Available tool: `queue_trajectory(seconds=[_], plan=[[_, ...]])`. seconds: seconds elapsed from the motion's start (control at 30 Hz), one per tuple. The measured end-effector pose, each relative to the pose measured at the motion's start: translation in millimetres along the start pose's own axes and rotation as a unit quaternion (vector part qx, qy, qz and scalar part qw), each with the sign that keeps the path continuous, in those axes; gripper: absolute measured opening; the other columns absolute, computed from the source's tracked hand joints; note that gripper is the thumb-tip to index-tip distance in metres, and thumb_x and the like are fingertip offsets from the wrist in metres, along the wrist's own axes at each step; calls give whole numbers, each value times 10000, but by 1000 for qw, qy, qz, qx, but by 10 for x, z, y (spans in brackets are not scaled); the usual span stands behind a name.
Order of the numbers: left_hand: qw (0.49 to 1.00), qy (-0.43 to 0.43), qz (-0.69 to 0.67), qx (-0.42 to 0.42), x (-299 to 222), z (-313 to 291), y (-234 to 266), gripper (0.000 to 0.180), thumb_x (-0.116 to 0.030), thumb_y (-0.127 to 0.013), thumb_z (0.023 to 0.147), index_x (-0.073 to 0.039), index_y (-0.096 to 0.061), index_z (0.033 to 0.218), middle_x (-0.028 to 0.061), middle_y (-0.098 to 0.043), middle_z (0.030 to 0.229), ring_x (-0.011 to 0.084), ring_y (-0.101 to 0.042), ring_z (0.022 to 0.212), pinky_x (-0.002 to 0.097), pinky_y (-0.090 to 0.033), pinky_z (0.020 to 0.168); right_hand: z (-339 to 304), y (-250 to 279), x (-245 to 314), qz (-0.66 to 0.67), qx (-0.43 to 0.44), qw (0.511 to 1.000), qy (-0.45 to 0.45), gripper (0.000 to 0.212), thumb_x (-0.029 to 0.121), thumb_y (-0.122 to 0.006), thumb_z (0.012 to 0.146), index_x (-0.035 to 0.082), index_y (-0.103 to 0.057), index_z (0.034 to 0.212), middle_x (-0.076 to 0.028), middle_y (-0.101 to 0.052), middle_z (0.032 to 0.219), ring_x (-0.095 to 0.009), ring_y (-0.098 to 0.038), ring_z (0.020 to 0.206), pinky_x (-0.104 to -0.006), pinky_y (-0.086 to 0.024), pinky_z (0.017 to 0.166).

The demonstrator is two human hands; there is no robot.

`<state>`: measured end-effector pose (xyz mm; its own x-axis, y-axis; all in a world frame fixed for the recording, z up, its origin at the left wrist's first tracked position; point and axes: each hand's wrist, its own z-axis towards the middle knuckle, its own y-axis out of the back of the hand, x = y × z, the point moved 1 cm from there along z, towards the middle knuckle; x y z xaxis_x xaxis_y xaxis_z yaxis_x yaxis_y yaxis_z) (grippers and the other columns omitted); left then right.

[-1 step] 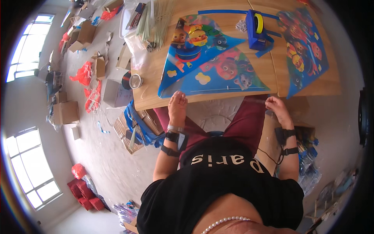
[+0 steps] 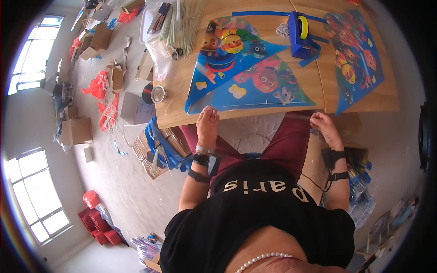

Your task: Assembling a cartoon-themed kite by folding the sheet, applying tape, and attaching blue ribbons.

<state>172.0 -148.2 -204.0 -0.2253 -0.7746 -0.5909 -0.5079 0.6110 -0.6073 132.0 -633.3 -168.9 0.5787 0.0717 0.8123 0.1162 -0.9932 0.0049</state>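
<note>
A blue cartoon-printed plastic kite sheet (image 2: 273, 84) lies folded on the wooden table (image 2: 175, 109) in front of me, its long edge beside the near table edge. A thin white line runs along that edge. My left hand (image 2: 208, 123) is at the table's near edge, by the sheet's lower left side, its fingers curled together. My right hand (image 2: 323, 125) is just off the near edge, close to the sheet's right corner, with thumb and fingers pinched. A faint pale line shows beside its fingertips. What either hand holds is too small to make out.
A blue tape dispenser (image 2: 299, 38) with a yellow core stands at the back. Another printed sheet (image 2: 357, 63) lies to the right. A small round container (image 2: 159, 94) and a bundle of thin pale rods (image 2: 182, 27) are at the left. Cardboard boxes (image 2: 77, 131) stand on the floor.
</note>
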Motion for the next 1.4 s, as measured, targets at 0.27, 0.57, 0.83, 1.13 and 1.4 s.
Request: queue_trajectory(seconds=[0.27,0.57,0.83,1.13,1.4], plan=[[999,21,27,21,-32,-111,-126,89,-141,-672,990,-101,-641,1063,21,-647,961,176,-639,945,317,-538,806,176,94,29,33,-45,998,10,131,217,-652,990,99,-656,1047,39,-658,972,-78,-617,917,-248,-467,805],[998,-24,59,28,38,60,-11,45,-64,-650,997,-50,-636,1037,17,-623,938,95,-579,811,215,-476,674,400,116,63,-232,-179,948,122,188,192,-652,973,13,-671,1031,-64,-715,952,-164,-670,931,-316,-517,845],[978,-94,187,-10,118,118,-20,114,-27,-707,934,-63,-626,1006,25,-666,874,90,-601,731,200,-454,611,437,5,161,-284,-223,926,112,142,165,-670,954,32,-654,1001,-90,-721,921,-222,-700,893,-349,-532,809],[913,-208,345,-63,133,160,-89,220,-25,-761,894,-58,-560,977,28,-649,788,87,-601,663,207,-452,577,537,-36,138,-325,-267,896,146,395,65,-697,924,58,-485,1257,-115,-676,835,-257,-679,800,-369,-523,748],[885,-231,396,-82,138,245,83,221,-36,-773,889,-52,-576,988,8,-635,785,76,-589,652,215,-460,573,670,-60,73,-328,-246,900,148,313,41,-673,934,42,-493,1190,-126,-670,835,-287,-684,812,-385,-524,750]])
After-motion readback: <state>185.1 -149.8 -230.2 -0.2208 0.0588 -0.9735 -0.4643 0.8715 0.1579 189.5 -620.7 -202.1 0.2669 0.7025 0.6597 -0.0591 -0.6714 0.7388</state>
